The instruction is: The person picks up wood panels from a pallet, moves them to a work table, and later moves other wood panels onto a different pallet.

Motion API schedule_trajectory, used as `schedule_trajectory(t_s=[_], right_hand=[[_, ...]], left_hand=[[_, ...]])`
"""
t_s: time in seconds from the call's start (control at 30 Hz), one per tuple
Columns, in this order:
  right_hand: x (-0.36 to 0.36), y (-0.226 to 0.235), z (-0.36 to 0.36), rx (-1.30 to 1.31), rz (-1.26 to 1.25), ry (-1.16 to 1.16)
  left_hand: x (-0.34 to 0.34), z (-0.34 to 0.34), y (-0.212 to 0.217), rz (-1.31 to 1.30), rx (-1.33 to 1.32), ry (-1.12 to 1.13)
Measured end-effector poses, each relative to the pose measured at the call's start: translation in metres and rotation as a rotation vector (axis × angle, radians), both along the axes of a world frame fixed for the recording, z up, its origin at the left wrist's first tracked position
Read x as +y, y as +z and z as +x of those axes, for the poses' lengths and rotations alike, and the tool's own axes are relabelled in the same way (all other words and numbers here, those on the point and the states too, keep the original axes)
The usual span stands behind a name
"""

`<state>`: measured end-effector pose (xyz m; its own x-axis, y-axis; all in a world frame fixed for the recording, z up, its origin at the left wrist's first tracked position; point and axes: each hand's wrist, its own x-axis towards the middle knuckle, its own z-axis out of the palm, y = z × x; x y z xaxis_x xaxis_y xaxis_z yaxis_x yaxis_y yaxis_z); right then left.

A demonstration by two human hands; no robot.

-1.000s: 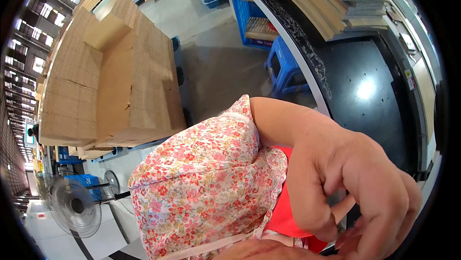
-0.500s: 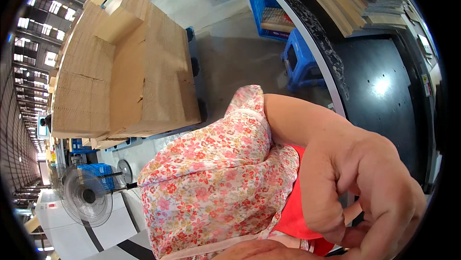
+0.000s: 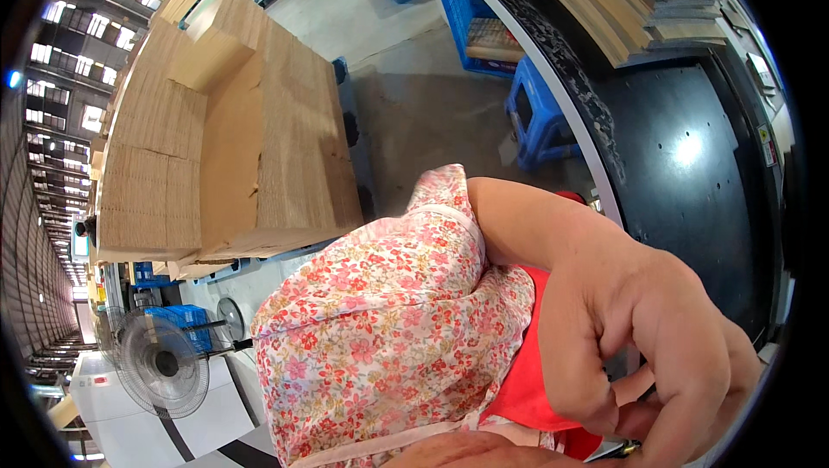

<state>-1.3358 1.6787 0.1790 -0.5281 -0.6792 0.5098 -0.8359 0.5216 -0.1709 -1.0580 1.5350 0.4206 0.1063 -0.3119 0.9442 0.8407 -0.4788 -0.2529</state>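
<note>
My left hand point(image 3: 665, 347) is at the lower right, with its arm bent and coming out of a pink-and-red floral sleeve point(image 3: 371, 321). Its fingers are curled in and pressed together. Below them shows a sliver of something dark with a brass-coloured bit point(image 3: 626, 448); its kind cannot be made out. A patch of skin cut off by the lower edge, probably part of my right hand point(image 3: 484, 451), lies close by with its fingers hidden. Red cloth point(image 3: 535, 390) shows between the sleeve and the left hand.
A black-topped work table point(image 3: 691, 157) with stacked boards point(image 3: 596, 2) runs along the right. Beside it stand a blue stool point(image 3: 540, 114) and a blue crate point(image 3: 471, 23). A large stack of brown boards point(image 3: 302, 131) and a fan point(image 3: 164, 364) are at left.
My left hand has shifted slightly, its fingers still curled. More of the dark, brass-coloured bit shows below it. The whole view has tilted a little.
</note>
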Motion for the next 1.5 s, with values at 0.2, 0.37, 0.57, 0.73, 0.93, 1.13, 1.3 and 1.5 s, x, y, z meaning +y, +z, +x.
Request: schedule_trajectory(t_s=[0.2, 0.37, 0.57, 0.73, 0.93, 1.13, 1.3, 1.5], right_hand=[[0.001, -0.002, 0.0, -0.007, -0.007, -0.013], [0.002, -0.004, 0.0, -0.021, -0.007, -0.017], [0.001, -0.008, 0.0, -0.035, -0.011, -0.016], [0.001, -0.011, -0.004, -0.042, -0.011, -0.006], [0.003, -0.014, -0.004, -0.061, -0.004, -0.011], [0.003, -0.011, -0.002, -0.108, -0.015, -0.05], [0.004, -0.01, 0.003, -0.109, -0.037, -0.171], [-0.014, 0.008, 0.006, -0.012, -0.119, -0.029]], left_hand=[[-0.028, 0.011, 0.009, -0.359, -0.165, -0.009], [-0.003, 0.011, 0.002, 0.004, -0.159, -0.153], [-0.003, 0.004, -0.008, -0.042, -0.158, -0.124], [-0.009, 0.01, 0.0, -0.068, -0.136, -0.199], [-0.029, 0.008, -0.006, -0.14, -0.151, 0.108], [-0.041, 0.018, 0.002, 0.117, -0.349, 0.927], [-0.037, 0.021, -0.007, -0.256, -0.525, 1.329], [-0.067, -0.006, -0.048, -0.322, -0.573, 1.449]])
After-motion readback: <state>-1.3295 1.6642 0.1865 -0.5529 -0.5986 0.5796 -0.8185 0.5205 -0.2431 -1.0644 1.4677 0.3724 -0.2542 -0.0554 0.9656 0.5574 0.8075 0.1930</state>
